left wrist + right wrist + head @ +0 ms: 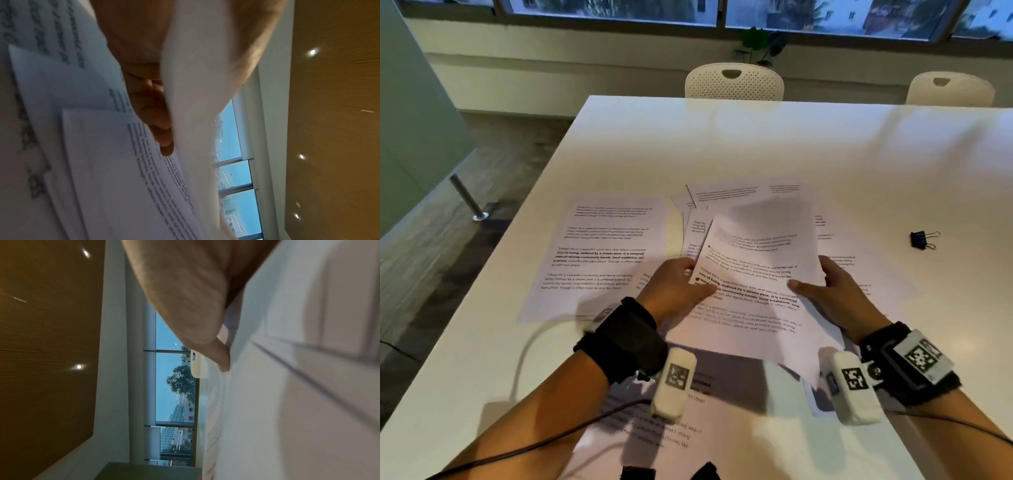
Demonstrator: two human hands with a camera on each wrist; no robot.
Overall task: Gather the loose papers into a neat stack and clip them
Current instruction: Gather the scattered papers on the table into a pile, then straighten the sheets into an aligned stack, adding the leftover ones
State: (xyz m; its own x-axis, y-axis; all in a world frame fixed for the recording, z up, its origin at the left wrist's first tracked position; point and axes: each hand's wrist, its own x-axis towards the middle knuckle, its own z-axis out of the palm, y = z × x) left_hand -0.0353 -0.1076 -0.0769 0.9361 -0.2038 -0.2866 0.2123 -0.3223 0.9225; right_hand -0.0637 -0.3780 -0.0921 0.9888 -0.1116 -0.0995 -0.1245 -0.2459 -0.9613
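You are sitting at a white table point(825, 144) and holding one printed sheet point(753, 274) lifted off it, gripping the sheet by its two side edges. Your left hand point(674, 287) is pinching the left edge, thumb lying on the printed face and fingers curled underneath; in the left wrist view those fingers point(158, 123) are pressing against the sheet's blank underside. Your right hand point(835, 291) is gripping the right edge the same way, thumb stretched across the text and fingers wrapping behind; the right wrist view is blurred and is showing only part of that hand point(195, 308) against the paper.

Under and beyond your grip, more loose papers point(726, 202) are lying fanned and overlapping on the table, corners pointing different ways. To the left of your left hand, a separate page point(602, 253) is lying flat, just beside that fan. Nearer to you than the grip, below your wrists, another printed page point(654, 428) is lying on the table edge. Well to the right of your right hand, a black binder clip point(923, 238) is resting on the table, apart from all the paper.

Each wrist is wearing a black strap carrying a white camera unit. Past the far table edge, two pale chairs point(734, 82) are standing under a row of windows.
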